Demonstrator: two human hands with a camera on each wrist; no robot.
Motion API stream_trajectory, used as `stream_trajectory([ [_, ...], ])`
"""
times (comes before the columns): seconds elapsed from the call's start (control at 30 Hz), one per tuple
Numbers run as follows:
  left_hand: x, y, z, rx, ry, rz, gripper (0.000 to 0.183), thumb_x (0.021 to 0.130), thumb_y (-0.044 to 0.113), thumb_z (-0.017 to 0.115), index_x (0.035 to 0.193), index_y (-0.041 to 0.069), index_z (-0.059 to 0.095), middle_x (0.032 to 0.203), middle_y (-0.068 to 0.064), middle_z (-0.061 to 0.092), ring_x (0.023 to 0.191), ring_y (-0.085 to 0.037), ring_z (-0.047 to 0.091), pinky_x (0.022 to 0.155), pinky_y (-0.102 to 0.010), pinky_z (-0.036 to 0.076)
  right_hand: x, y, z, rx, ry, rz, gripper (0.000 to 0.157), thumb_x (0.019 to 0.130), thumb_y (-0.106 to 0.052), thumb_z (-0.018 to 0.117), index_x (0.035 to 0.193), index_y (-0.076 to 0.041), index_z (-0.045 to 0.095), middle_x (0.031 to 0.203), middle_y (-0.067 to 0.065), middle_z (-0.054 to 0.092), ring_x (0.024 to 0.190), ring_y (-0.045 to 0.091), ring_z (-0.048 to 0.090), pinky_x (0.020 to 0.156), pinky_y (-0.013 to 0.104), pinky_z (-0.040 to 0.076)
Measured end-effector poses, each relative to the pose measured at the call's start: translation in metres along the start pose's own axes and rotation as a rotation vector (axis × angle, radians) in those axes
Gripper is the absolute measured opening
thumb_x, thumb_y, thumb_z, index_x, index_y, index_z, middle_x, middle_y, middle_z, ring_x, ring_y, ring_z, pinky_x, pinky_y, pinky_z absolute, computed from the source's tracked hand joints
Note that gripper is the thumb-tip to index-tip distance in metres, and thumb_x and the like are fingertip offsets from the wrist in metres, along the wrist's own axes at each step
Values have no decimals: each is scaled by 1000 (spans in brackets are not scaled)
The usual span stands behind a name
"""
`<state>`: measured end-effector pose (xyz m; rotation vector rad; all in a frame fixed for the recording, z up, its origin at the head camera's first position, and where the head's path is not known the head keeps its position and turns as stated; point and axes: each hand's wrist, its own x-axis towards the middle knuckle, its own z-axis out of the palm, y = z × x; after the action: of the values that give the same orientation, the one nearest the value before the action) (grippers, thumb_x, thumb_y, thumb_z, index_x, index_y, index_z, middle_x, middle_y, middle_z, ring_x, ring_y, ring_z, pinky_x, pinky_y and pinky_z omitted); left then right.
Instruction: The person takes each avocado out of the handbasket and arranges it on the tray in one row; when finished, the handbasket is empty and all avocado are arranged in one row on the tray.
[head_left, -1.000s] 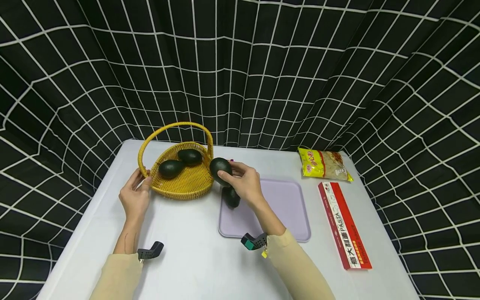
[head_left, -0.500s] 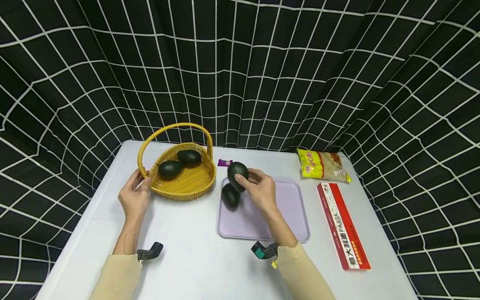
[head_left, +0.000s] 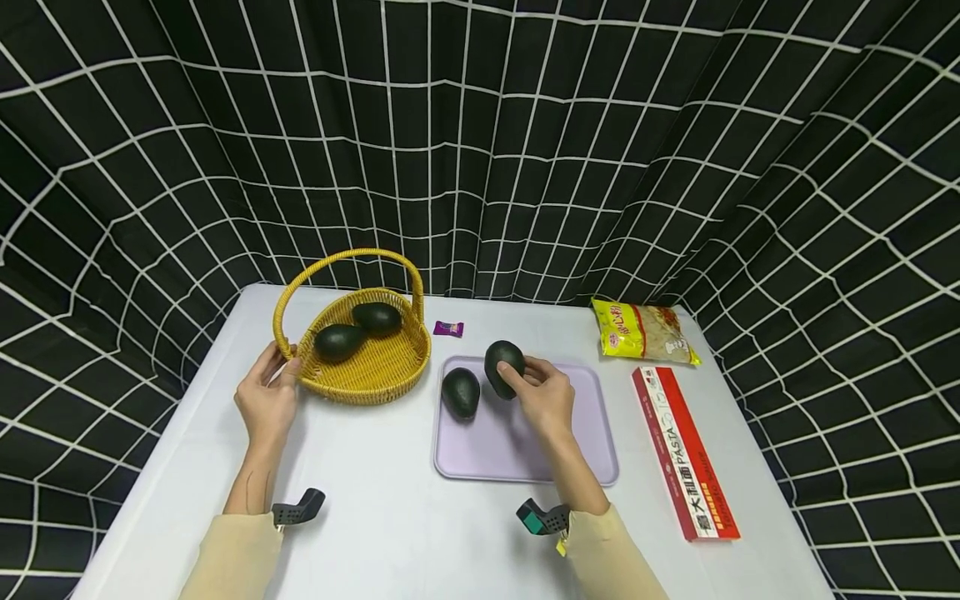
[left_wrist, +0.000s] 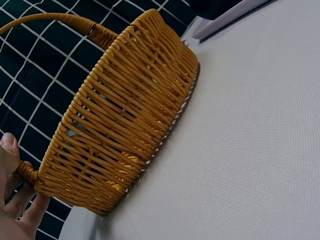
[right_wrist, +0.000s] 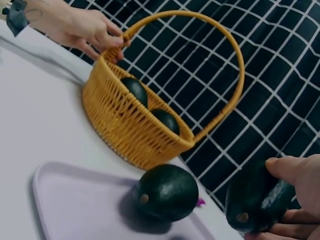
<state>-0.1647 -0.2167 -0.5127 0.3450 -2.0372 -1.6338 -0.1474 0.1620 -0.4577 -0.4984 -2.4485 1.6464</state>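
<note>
My right hand (head_left: pixel 547 398) holds a dark green avocado (head_left: pixel 504 368) between thumb and fingers, over the lilac tray (head_left: pixel 517 467). A second avocado (head_left: pixel 461 393) lies near the tray's left edge. To the left stands a yellow wicker basket (head_left: pixel 375 385) with two more avocados inside, one at the front (head_left: pixel 339 342) and one behind it (head_left: pixel 377 318). My left hand (head_left: pixel 267 396) grips the base of the basket's handle at its left side. In the left wrist view the thumb and fingers of that hand (left_wrist: pixel 15 200) close round the handle's foot.
A small purple wrapped sweet (head_left: pixel 448 329) lies behind the tray. At the right are a yellow bag of food (head_left: pixel 647 332) and a long red and white pasta box (head_left: pixel 686 454). A black grid-patterned curtain (head_left: pixel 480 150) surrounds the white table.
My right hand has carried its avocado rightward, from beside the basket's right rim to over the tray. The sweet and the tray's avocado are now uncovered. My left hand stays at the handle.
</note>
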Motion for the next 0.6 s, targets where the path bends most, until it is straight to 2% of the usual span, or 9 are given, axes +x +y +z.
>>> stream_trajectory([
  [0.37,0,1,0,10,1,-8,47,100,16,72,145,9,61,136,-16,70,128,-22,67,98,-10,57,-2,15,-4,-36,15,48,60,83,-42,89,127,-4,72,118,19,76,108,31,75,96,42,64],
  [0.6,0,0,0,19,-5,-16,49,101,15,71,147,9,58,139,-16,68,129,-26,66,98,-10,57,-3,24,-2,-104,22,56,60,85,-44,87,126,-3,72,115,19,77,107,33,75,95,45,63],
])
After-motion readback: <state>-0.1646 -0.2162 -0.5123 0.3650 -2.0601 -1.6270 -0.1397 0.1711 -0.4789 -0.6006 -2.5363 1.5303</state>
